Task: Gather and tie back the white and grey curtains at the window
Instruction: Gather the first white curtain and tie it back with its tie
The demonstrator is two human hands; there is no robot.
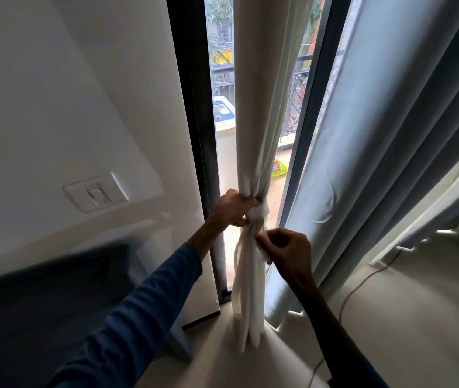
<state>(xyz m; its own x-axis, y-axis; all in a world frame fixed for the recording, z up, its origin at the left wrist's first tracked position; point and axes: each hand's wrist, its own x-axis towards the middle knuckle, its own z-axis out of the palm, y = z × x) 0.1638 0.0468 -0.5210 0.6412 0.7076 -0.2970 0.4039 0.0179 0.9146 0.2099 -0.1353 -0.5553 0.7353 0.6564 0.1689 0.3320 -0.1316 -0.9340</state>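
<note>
The white curtain (261, 93) hangs gathered into a narrow bunch in front of the window glass (221, 79). A knot (261, 212) cinches it at waist height, and its tail (249, 289) falls loose to the floor. My left hand (233, 207) grips the bunch right at the knot. Just below the knot, my right hand (285, 247) pinches the white tail fabric. The grey curtain (390, 141) hangs in loose folds to the right, untied, with neither hand on it.
A white wall with a light switch (98, 194) is on the left. Dark furniture (49, 298) stands at the lower left. A dark window frame (194, 130) flanks the glass. A thin cable (359, 289) runs across the pale floor at the right.
</note>
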